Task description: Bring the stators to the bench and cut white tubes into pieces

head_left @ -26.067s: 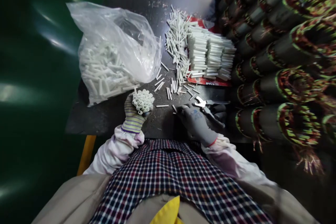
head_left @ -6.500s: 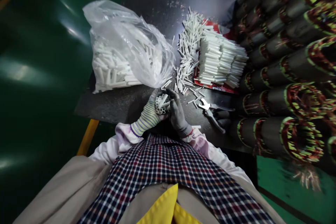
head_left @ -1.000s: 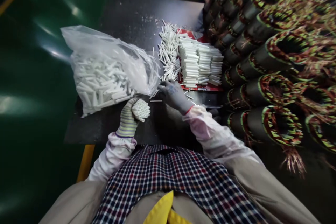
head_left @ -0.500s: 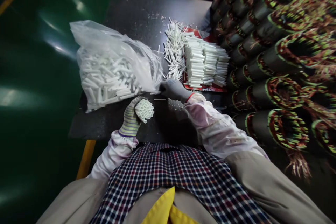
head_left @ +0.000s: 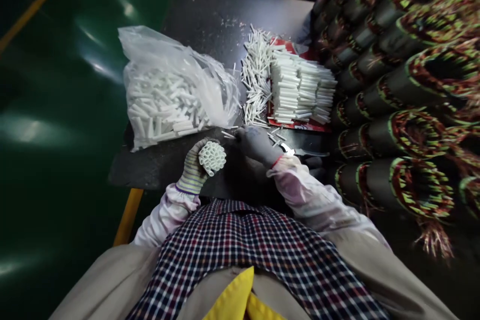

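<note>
My left hand, in a striped knit glove, is wrapped around a bundle of white tubes whose open ends face up towards me. My right hand, in a grey glove, is low over the dark table with its fingers drawn together. Thin white tubes lie right at its fingertips; whether the fingers grip one is hidden. A few more short thin tubes are beside that hand. Left of it, a clear plastic bag full of wider white tubes rests on the table.
Beyond my right hand are a loose heap of thin tubes and neat stacks of white tubes on a red sheet. A dark-handled tool lies near my right wrist. Rows of copper-wound stators fill the right side.
My right hand has drawn back from the bag's edge, slightly towards me. Loose thin tubes and the tool now show near it. My left hand still holds the bundle; the view has shifted.
</note>
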Tool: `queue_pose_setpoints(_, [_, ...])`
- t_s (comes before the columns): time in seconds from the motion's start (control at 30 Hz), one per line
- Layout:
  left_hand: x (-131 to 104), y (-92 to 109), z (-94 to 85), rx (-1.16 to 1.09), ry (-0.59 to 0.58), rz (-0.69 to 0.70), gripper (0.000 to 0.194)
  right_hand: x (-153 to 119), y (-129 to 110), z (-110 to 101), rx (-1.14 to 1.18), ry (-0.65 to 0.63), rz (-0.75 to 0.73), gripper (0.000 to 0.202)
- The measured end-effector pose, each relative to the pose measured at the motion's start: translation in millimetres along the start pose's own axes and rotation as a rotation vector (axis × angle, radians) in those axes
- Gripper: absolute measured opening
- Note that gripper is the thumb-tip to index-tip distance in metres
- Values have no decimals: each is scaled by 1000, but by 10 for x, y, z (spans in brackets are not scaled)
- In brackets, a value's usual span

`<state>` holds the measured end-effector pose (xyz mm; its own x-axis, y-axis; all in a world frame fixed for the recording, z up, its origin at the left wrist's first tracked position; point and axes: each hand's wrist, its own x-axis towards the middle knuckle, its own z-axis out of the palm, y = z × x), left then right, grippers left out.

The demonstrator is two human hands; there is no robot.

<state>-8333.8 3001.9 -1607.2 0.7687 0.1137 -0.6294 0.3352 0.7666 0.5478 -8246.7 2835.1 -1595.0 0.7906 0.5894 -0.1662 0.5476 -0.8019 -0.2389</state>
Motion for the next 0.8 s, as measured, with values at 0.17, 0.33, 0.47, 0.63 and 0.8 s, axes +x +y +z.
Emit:
queue_pose_setpoints(0.17, [-26, -80, -43, 91, -22, 171, 20, -460, -57, -36, 549, 116, -22, 12])
queue_pose_setpoints(0.33, [-14, -139, -3, 139, -56, 169, 23, -655, -84, -29, 586, 97, -4, 7])
queue_pose_setpoints(0.47, [-3, -138, -22, 231, -76, 201, 22, -663, -90, -93, 348, 64, 38, 7])
queue_pose_setpoints(0.63, [28, -108, -127, 442, -13, 329, 15, -675, -169, -248, 6, -26, 6, 19])
queue_pose_setpoints(0.8, [40, -84, -202, 594, -18, 442, 12, -668, -237, -325, -124, -75, 2, 27])
